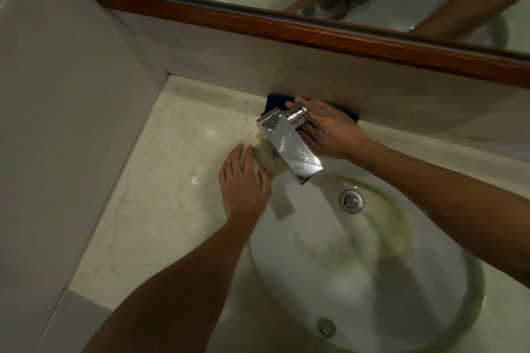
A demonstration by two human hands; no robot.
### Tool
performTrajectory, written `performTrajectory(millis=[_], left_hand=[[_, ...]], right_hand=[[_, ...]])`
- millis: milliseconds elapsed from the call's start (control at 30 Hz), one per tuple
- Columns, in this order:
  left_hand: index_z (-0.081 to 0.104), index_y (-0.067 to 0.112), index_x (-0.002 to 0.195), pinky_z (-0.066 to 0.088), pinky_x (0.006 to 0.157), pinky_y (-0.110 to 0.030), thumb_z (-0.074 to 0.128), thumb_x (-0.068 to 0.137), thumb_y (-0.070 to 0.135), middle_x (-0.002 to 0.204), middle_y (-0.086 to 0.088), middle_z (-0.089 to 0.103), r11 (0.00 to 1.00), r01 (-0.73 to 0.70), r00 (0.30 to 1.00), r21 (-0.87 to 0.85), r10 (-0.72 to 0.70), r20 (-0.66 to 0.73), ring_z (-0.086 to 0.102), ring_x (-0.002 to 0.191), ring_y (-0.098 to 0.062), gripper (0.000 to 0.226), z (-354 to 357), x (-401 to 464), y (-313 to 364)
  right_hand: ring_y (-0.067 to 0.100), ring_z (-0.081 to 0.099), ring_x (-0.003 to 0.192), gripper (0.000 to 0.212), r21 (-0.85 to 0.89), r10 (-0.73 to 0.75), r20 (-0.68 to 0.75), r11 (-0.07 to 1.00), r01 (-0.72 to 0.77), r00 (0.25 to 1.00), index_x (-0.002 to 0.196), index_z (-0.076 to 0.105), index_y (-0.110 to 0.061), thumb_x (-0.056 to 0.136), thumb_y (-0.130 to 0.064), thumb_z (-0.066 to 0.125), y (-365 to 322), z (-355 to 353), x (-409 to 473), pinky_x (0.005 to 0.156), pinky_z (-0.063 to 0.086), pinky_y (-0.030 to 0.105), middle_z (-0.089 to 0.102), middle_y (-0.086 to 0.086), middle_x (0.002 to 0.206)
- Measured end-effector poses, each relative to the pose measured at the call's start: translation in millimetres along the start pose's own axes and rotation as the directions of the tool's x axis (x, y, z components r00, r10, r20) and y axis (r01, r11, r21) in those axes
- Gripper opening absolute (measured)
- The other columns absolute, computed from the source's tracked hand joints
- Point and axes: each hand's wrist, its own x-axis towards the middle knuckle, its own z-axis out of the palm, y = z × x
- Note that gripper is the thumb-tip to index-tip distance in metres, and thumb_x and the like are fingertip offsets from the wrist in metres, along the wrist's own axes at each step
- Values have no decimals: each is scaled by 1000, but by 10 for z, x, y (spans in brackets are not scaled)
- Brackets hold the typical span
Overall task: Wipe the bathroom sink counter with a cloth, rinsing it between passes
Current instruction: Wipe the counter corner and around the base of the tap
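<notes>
Forearms are entering from the lower edge, nearest the viewer, and reaching over the white oval ceramic sink basin (372, 281), which is showing a greenish-yellow ring of staining around the chrome round drain stopper (351, 201). Beyond and to the left, the pale veined marble counter (160, 169) is running into the corner under the wood-framed wall mirror (286, 23). At the back of the basin, the chrome rectangular faucet (289, 146) is standing between the two hands. Right hand (329, 130) is lying flat with straight fingers, pressing the dark blue cloth (276, 102) onto the counter strip behind the faucet, against the backsplash; only the cloth's edges are showing past the hand. Left hand (243, 183) is resting open, fingers spread, on the counter beside the faucet base, holding nothing. Judging by the glossy sheen and droplets, wiping is appearing to be under way; how much of the counter is done cannot be told, and rinsing is presumably remaining, since no water is running.
</notes>
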Motion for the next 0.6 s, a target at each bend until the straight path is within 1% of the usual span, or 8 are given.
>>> performTrajectory(millis=[67,133,233,400,500,600], left_hand=[[48,12,148,36,116,-45,51,96,34,154,-10,44,1000,-2,1000,-8,2,-13,39,144,-25,57,5,-8,2],[48,12,148,34,116,-44,52,96,33,155,-10,43,1000,-6,1000,-17,6,-19,38,144,-26,56,8,-8,-4],[53,10,144,36,113,-45,52,94,31,152,-12,47,999,-20,999,-39,18,-51,42,141,-29,54,12,0,-8],[55,9,142,37,110,-47,51,92,31,149,-13,50,997,-45,996,-56,40,-82,45,138,-31,54,18,-2,-32],[54,9,141,38,110,-47,51,93,30,149,-13,49,998,-43,996,-49,39,-83,45,138,-31,53,23,2,-38],[52,9,143,36,111,-46,50,94,29,150,-13,48,999,-37,996,-32,34,-80,43,139,-30,53,30,-5,-26]], right_hand=[[24,33,151,55,-17,4,7,1000,-4,1000,149,50,-11,107,-41,30,57,19,-102,124,26,40,45,9,158],[26,36,149,51,-8,15,-10,1000,-15,1000,151,46,-11,108,-36,35,127,15,-276,123,28,42,43,10,158],[25,38,148,53,21,58,-36,998,-58,998,154,43,-16,107,-37,31,292,-17,-677,121,27,39,41,7,160],[25,43,145,51,78,154,-75,986,-148,985,153,44,-14,107,-34,37,640,-74,-1474,118,28,35,41,6,160],[24,42,145,51,92,235,-85,969,-228,968,154,42,-17,106,-34,37,811,-77,-1938,118,30,38,41,4,160],[24,42,145,51,117,293,-74,952,-283,953,154,43,-18,106,-37,38,850,-56,-2095,118,34,42,42,4,159]])
